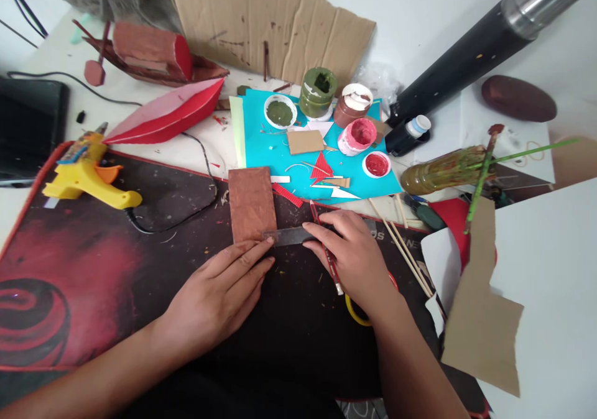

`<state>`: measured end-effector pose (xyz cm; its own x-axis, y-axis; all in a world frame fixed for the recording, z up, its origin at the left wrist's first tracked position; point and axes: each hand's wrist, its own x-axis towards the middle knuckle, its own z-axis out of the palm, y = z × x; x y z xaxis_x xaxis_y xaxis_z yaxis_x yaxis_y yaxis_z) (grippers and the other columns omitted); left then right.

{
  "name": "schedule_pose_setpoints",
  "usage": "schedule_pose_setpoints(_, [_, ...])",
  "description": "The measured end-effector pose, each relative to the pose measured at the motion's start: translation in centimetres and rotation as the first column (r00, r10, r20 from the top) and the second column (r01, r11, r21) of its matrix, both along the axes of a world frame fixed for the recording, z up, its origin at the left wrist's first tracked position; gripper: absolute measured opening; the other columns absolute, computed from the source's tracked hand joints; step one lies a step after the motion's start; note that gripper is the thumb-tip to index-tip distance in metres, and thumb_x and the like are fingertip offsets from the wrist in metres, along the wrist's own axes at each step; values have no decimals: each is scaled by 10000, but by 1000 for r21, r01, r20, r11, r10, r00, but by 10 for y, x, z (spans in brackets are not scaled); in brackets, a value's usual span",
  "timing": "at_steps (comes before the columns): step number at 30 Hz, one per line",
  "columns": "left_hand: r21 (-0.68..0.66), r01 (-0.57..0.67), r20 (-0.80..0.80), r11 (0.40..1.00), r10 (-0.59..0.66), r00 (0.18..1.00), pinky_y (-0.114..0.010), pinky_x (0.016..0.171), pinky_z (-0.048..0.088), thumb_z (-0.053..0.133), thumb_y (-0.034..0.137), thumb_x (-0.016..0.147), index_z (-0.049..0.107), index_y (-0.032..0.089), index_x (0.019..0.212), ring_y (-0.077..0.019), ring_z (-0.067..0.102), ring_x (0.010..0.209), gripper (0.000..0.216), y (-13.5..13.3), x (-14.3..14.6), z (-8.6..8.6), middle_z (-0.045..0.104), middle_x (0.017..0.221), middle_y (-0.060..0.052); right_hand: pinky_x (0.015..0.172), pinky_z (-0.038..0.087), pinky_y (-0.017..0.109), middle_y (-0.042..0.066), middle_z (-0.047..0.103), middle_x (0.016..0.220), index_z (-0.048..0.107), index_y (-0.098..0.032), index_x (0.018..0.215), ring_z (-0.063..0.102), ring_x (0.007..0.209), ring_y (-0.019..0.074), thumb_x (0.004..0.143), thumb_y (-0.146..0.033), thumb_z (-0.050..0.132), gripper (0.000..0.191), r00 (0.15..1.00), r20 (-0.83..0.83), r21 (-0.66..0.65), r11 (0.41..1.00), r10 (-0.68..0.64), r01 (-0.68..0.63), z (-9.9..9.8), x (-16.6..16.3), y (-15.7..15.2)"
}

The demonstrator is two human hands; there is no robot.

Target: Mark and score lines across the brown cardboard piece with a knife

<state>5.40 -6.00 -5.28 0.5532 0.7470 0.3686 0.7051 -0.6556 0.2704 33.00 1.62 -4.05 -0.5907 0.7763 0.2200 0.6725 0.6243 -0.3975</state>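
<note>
Ruler (pixel 290 237) is overlapping a brown board (pixel 252 201), left hand (pixel 217 291) is resting on both with fingers outstretched, right hand (pixel 354 254) is grasping ruler and pencil (pixel 333 271).

Plain white wall (pixel 420 15) across 12 to 1 o'clock, going a bit greyish in spots. White worktop (pixel 60 56) right up by it, bare patch showing around 10 o'clock. Light's pretty soft and kinda cool overall, tbh.

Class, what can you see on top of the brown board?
The left hand and one end of a ruler overlap the near edge of the brown board. Whatever the hand covers there cannot be seen.
</note>
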Motion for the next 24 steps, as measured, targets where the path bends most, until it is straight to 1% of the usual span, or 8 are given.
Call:
schedule_pose_setpoints(4, [-1, 0, 0, 1000, 0, 1000, -429, 1190, 615, 628, 86, 1073, 734, 69, 1325, -281, 755, 1347, 274, 0, 1, 1, 780, 1475, -182, 972, 623, 517, 156, 781, 1184, 828, -199, 1324, 714, 1103, 321, 1157, -316, 655, 268, 1000, -3, -12, 1000, -3, 3, -2, 0, 0])
schedule_pose_setpoints(8, [-3, -8, 0, 1000, 8, 1000, -427, 1191, 617, 624, 95, 1076, 735, 98, 1332, -270, 756, 1342, 279, 0, 0, 0, 778, 1485, -165, 961, 619, 503, 146, 780, 1181, 829, -214, 1328, 717, 1097, 315, 1160, -322, 650, 268, 1000, 1, -14, 1000, -6, 6, -2, 0, 0])
schedule_pose_setpoints(17, [6, -3, -6, 1000, 3, 1000, -416, 1228, 577, 641, 91, 1055, 755, 92, 1326, -272, 732, 1360, 294, -1, -1, -3, 765, 1510, -163, 944, 625, 482, 146, 779, 1153, 828, -173, 1293, 712, 1065, 314, 1142, -302, 680, 248, 999, -40, 20, 1000, -6, 6, -5, -1, 0])
schedule_pose_setpoints(21, [17, -3, 2, 1000, 3, 1000, -422, 1202, 594, 634, 102, 1061, 754, 102, 1340, -281, 729, 1358, 303, -1, -1, -4, 764, 1513, -157, 955, 629, 482, 147, 787, 1156, 827, -176, 1296, 724, 1065, 313, 1126, -268, 704, 229, 998, -55, 22, 1000, 5, -4, -5, -1, -1])
schedule_pose_setpoints(24, [12, -14, 48, 1000, 13, 999, -394, 1178, 609, 629, 107, 1063, 748, 126, 1360, -267, 726, 1361, 320, -2, -2, -4, 752, 1533, -145, 955, 636, 485, 143, 794, 1161, 822, -179, 1297, 728, 1061, 310, 1125, -266, 707, 224, 999, -52, 14, 1000, 15, -14, -5, -1, -2])
